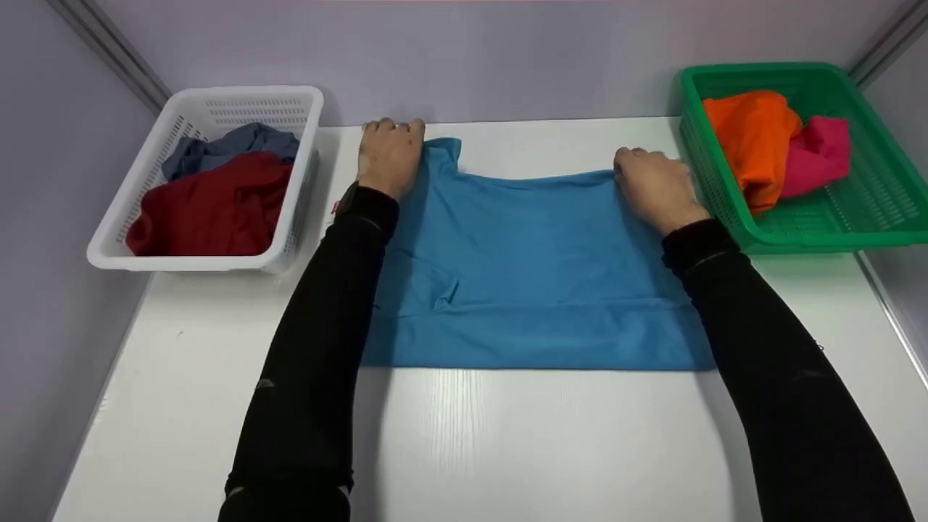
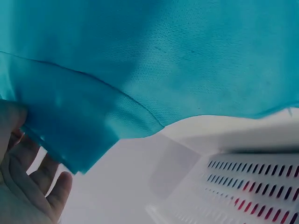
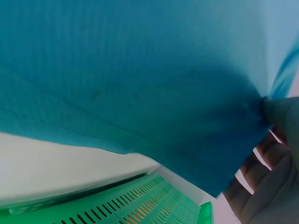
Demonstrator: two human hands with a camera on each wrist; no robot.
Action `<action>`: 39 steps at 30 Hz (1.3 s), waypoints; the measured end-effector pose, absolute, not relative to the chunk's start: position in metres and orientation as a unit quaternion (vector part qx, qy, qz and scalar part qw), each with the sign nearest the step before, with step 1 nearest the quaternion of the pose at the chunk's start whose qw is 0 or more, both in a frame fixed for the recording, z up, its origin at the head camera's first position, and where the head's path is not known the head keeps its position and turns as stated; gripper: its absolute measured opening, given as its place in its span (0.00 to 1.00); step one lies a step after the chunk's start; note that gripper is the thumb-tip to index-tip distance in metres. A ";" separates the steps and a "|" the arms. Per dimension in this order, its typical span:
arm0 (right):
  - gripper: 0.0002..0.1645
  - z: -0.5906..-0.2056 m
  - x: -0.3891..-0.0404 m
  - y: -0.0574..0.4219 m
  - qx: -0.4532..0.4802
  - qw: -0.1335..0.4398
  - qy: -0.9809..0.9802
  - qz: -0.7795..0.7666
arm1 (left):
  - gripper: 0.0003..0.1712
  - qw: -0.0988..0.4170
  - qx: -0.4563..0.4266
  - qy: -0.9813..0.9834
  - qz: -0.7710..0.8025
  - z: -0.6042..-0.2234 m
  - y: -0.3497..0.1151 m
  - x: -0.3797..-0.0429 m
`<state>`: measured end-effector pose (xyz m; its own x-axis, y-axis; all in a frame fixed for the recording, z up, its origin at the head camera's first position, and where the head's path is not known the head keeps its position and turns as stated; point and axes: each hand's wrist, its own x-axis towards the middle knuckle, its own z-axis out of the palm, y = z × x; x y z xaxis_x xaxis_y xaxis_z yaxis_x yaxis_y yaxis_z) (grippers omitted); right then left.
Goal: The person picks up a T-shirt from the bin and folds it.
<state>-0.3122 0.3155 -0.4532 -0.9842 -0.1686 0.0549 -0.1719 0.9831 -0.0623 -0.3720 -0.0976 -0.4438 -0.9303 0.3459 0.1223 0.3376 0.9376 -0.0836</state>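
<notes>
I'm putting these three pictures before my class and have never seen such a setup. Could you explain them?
There is no robot here, only a person's bare hands. The large picture comes from a camera on the head, looking forward and down. The other two come from wrist cameras, each watching its own hand's work.

A blue cloth is spread on a white table. The left hand and right hand each pinch it along its far side. At left, a white basket holds red cloth and grey-blue cloth; at right, a green basket holds orange cloth and pink cloth.
</notes>
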 end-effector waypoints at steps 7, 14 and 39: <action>0.13 -0.443 -0.310 0.317 0.094 0.038 -0.995 0.022 | 0.14 0.054 -0.198 -0.978 -0.037 -0.432 -0.104 -0.368; 0.16 -0.432 -0.301 0.319 0.116 0.064 -0.991 0.016 | 0.18 0.016 -0.195 -0.976 -0.094 -0.415 -0.113 -0.355; 0.09 -0.404 -0.224 0.337 0.196 0.026 -0.980 -0.006 | 0.11 -0.006 -0.309 -0.947 -0.082 -0.395 -0.150 -0.252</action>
<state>-0.2243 0.3373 -0.4043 -0.9216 -0.3850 0.0497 -0.3844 0.9229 0.0215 -0.2522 -0.1498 -0.3952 -0.8088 0.5868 0.0394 0.5848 0.7954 0.1591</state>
